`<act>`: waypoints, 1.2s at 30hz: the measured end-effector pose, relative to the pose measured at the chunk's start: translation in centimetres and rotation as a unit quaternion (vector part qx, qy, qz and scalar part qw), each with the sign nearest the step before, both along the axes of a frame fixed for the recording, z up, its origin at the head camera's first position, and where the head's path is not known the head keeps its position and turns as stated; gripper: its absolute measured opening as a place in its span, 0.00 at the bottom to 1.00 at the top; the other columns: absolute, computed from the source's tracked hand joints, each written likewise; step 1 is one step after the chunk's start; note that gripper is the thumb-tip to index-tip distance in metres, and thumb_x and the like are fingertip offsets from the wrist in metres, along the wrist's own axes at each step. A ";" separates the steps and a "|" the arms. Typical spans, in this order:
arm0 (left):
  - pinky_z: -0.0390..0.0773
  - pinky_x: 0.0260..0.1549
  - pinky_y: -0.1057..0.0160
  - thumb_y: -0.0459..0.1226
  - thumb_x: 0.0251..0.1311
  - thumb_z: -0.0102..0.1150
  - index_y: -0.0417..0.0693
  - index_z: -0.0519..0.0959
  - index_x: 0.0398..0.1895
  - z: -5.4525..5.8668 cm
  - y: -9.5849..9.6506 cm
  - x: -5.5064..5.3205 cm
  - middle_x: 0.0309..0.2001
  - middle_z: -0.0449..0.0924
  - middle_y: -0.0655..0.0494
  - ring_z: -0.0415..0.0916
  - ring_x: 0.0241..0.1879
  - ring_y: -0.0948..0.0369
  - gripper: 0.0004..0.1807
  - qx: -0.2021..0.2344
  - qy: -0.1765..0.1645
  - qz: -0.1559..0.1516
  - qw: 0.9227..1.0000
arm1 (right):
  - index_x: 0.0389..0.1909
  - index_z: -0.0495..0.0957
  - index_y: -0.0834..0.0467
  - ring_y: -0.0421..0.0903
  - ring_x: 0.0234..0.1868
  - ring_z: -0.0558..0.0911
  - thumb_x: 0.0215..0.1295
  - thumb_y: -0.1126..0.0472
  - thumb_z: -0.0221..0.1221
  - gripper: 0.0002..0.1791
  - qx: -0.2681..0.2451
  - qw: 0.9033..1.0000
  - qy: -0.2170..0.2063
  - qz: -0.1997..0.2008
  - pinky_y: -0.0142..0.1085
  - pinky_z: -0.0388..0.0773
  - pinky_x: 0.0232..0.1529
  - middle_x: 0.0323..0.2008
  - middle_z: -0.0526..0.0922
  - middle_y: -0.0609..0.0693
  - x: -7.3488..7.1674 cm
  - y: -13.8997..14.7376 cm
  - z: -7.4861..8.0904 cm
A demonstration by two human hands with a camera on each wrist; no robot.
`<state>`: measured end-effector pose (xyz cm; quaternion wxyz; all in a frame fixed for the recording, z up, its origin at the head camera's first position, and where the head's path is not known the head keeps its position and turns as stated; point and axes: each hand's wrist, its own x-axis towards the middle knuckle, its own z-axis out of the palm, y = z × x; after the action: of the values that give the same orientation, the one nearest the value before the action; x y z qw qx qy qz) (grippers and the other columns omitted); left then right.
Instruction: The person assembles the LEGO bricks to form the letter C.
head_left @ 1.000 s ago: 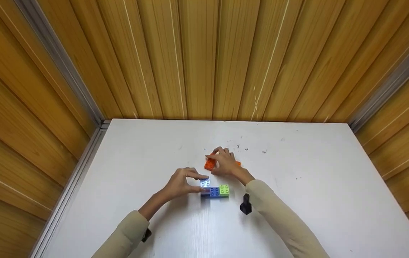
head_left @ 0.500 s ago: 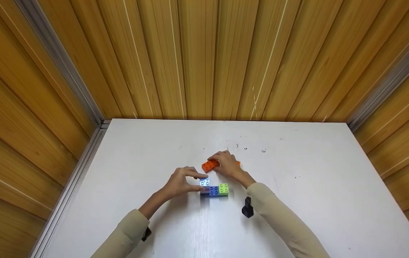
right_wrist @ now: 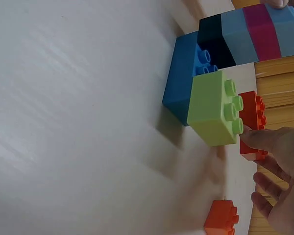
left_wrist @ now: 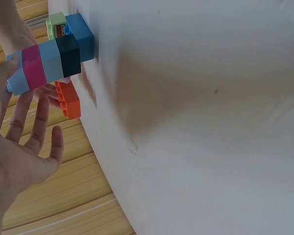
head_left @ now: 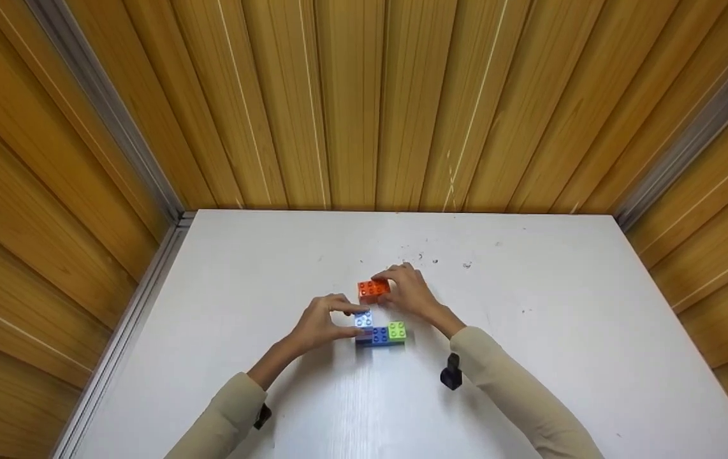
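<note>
My left hand [head_left: 315, 327] pinches the top of a toy brick tower [left_wrist: 33, 68], light blue at the top with a magenta layer, another light blue one and a dark one below. That tower stands on one end of a long blue brick [right_wrist: 179, 73]. On the blue brick's other end sits a light green brick [right_wrist: 206, 107], its studs up. Just beyond this build, my right hand [head_left: 412, 292] grips an orange-red brick [head_left: 369, 292] between thumb and fingers. In the right wrist view the thumb lies against the brick's near side.
A second orange brick [right_wrist: 219, 218] lies on the white table [head_left: 530, 357], visible in the right wrist view and hidden in the head view. Wood-patterned panels [head_left: 351, 108] rise behind the table and at both sides.
The orange-red brick has turned from slanted to nearly straight beyond the blue brick, with my right hand on it. My left hand stays on the tower.
</note>
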<state>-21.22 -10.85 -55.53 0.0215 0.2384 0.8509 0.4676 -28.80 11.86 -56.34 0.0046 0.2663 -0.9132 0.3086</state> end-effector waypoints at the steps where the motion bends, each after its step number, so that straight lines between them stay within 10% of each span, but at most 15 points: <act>1: 0.80 0.45 0.45 0.40 0.52 0.78 0.45 0.87 0.53 0.0 0.1 0.0 0.38 0.87 0.49 0.81 0.43 0.45 0.23 0.002 0.002 -0.002 1.000 | 0.52 0.86 0.60 0.60 0.52 0.78 0.55 0.66 0.73 0.21 -0.007 1.000 0.003 0.002 0.58 0.70 0.56 0.50 0.88 0.58 0.1 0.3 0.2; 36: 0.81 0.48 0.40 0.38 0.55 0.77 0.43 0.85 0.50 -0.7 0.3 0.4 0.48 0.87 0.46 0.84 0.44 0.47 0.20 0.051 0.012 0.028 0.998 | 0.55 0.85 0.57 0.52 0.46 0.84 0.60 0.59 0.72 0.21 -0.134 0.990 -0.017 0.049 0.44 0.82 0.46 0.46 0.87 0.52 6.4 4.7 4.5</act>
<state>-20.80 -10.58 -56.18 -0.0145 0.2212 0.8323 0.5080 -22.43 16.53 -51.82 0.0095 0.3025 -0.8492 0.4327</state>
